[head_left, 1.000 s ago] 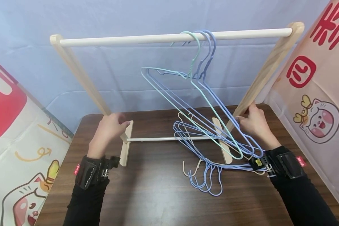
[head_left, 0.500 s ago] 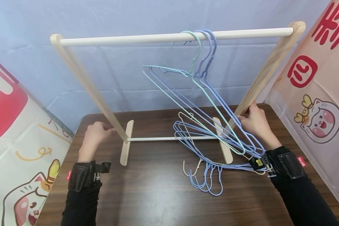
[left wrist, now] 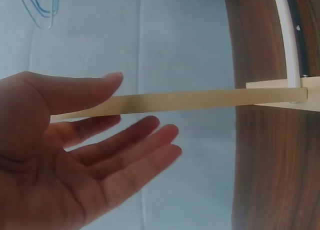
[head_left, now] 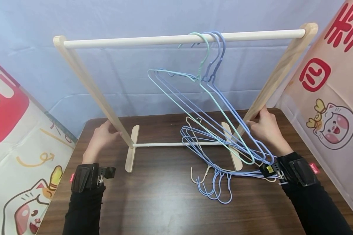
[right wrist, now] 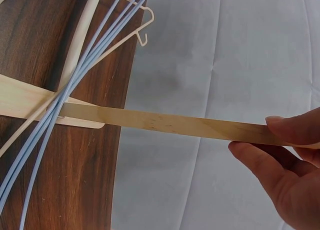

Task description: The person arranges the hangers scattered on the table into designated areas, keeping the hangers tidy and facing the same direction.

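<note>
A wooden clothes rack with a white top rail (head_left: 120, 42) stands on the table. On the rail hang a mint hanger (head_left: 208, 52) and two blue hangers (head_left: 223, 49). My left hand (head_left: 101, 138) is just left of the rack's left post (head_left: 97, 91). In the left wrist view its thumb and loosely spread fingers lie on either side of that post (left wrist: 190, 101), without closing round it. My right hand (head_left: 266, 129) holds the right post (head_left: 279, 71) low down. The right wrist view has the post (right wrist: 175, 125) pinched between thumb and fingers.
Blue hangers (head_left: 219, 198) and a cream hanger (head_left: 191, 176) lie piled over the rack's right foot (head_left: 235, 160), under the hanging ones. A white lower bar (head_left: 159, 144) joins both feet. Printed cloths flank the brown table (head_left: 153, 215), with a pale blue cloth behind.
My left hand has come off the front of the left post, moved left and down, then risen slightly beside it. The right hand keeps its hold.
</note>
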`<state>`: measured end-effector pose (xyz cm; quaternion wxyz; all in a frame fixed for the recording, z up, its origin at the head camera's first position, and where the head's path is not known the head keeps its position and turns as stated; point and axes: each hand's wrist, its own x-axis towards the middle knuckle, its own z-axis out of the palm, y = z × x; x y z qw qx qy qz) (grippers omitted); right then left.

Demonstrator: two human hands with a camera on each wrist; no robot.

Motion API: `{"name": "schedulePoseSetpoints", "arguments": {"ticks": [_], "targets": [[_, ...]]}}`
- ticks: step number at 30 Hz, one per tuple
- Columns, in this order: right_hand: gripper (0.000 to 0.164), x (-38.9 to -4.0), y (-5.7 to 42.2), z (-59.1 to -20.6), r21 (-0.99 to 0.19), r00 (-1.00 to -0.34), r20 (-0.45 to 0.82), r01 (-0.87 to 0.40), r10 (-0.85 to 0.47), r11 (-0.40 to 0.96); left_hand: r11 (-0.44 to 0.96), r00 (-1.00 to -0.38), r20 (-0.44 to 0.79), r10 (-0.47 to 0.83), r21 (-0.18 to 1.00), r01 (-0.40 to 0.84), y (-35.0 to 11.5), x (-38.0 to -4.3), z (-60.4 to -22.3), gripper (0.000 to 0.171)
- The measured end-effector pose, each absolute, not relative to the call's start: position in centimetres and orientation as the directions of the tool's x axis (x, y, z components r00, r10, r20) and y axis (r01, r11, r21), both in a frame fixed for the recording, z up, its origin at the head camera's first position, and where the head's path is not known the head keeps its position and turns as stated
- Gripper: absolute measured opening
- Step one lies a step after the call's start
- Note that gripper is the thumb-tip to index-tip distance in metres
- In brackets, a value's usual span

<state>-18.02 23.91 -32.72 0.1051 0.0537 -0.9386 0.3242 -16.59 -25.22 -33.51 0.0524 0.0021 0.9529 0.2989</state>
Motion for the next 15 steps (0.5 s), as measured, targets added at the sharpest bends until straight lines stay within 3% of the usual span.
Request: {"name": "schedulePoseSetpoints", "arguments": {"ticks": [15], "targets": [[0.037,-18.0,23.9,-32.8,-0.593,-0.971,0.234,-0.178,-0.043,0.785,0.789,-0.997,-0.032,0.070,0.614,0.035,-25.6,-18.0,-34.3,0.041]]}}
